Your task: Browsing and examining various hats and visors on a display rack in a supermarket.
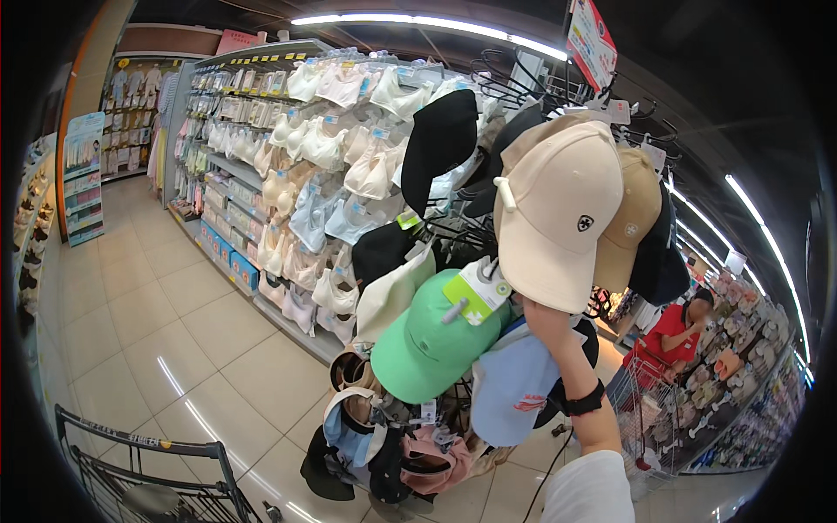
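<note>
My right hand reaches up from below to a beige baseball cap with a small dark shield emblem. The cap's brim hides my fingers, so whether they grip it cannot be seen. A dark band circles that wrist, below it a white sleeve. Just left of the hand hangs a green cap with a green-and-white tag. A light blue cap with red lettering hangs beside my forearm. Behind the beige cap are a tan cap and black ones. My left hand is out of view.
Below, the hat rack carries more caps, including a pink one. Shelving with bras runs along the left behind it. A dark cart stands at lower left on the tiled floor. A person in red stands by another cart at right.
</note>
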Demonstrator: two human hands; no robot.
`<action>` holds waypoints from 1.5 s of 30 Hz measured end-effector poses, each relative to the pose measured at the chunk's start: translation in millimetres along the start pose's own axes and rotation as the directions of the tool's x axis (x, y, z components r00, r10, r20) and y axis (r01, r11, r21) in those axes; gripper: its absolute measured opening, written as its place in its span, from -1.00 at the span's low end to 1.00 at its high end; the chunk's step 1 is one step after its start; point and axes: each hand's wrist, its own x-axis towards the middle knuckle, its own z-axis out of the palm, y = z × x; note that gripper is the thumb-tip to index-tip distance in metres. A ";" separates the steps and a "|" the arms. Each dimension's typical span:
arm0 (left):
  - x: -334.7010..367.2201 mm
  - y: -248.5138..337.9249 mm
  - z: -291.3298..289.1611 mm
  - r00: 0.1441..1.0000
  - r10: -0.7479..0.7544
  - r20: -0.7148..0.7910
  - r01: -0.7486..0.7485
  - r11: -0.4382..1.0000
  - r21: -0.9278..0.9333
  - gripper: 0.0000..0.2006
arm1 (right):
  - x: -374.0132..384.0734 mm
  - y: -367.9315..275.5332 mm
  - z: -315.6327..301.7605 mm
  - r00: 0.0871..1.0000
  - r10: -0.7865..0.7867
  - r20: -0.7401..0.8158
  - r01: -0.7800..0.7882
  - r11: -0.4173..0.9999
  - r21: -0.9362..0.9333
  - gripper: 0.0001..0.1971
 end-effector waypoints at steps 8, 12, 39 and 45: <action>51.0 47.3 25.9 0.942 0.263 0.207 -0.262 0.964 -0.033 -0.82 | -50.0 49.0 -28.6 0.822 0.376 0.428 -0.567 0.471 0.675 -0.89; 72.0 130.6 39.5 0.822 0.478 0.310 -0.450 0.878 -0.160 -0.84 | -18.8 82.8 -89.1 0.785 0.353 0.509 -0.598 0.647 0.473 -0.86; 186.0 529.9 143.0 0.249 0.796 -0.552 -0.956 0.293 -0.008 -0.10 | 126.8 271.4 19.1 0.846 0.533 0.012 -0.447 0.696 0.563 -0.79; 214.2 536.9 166.1 0.588 0.760 -0.277 -0.769 0.419 -0.483 -0.10 | 84.4 312.9 43.2 0.757 0.611 0.233 -0.517 0.342 0.784 -0.72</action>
